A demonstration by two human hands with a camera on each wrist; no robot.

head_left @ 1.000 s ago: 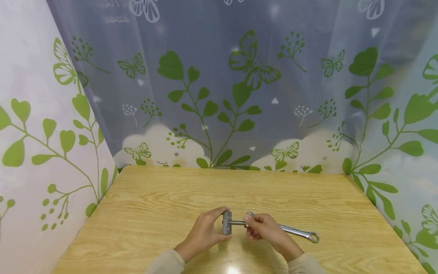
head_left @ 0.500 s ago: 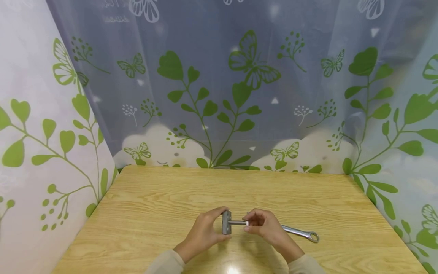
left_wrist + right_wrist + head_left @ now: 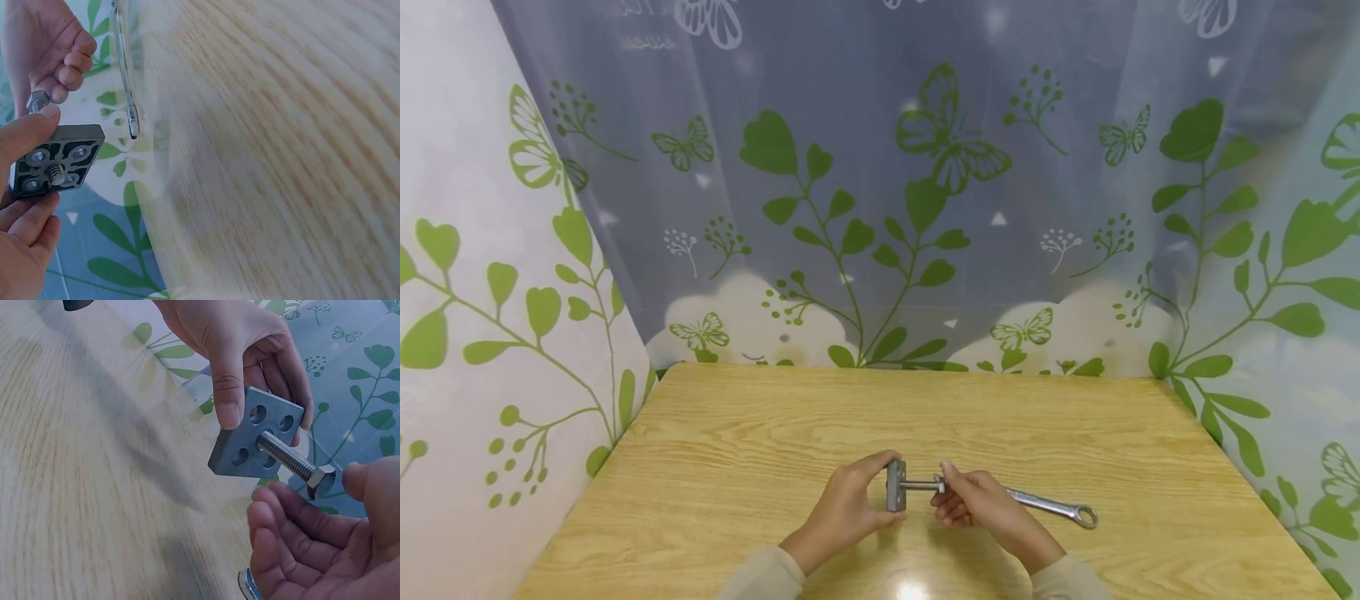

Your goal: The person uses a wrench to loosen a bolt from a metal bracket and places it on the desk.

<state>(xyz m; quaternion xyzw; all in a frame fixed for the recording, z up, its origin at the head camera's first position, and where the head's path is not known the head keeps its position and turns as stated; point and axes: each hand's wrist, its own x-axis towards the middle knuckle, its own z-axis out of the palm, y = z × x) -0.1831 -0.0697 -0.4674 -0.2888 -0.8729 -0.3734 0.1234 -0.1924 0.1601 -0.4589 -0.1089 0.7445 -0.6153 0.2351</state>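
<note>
My left hand (image 3: 842, 508) grips a square grey metal plate (image 3: 230, 447) by its edges, thumb on one side and fingers on the other. A long hex bolt (image 3: 287, 455) passes through the plate's middle. Its threaded end (image 3: 56, 175) pokes out a little on the ribbed back, while most of the shank and the head stand out toward my right hand (image 3: 988, 508). That hand is beside the bolt head (image 3: 322, 482), palm turned up in the right wrist view, fingers loosely bent and thumb near the head with a small gap. It holds nothing.
A shiny combination wrench (image 3: 1045, 502) lies on the wooden table (image 3: 760, 433), its near part hidden behind my right hand. A patterned curtain (image 3: 820, 275) with leaves and butterflies hangs behind the table and along both sides.
My right thumb and fingers pinched the bolt head half a second ago and have since let go, the hand turning over. The left hand keeps the plate in place. The view shifts slightly.
</note>
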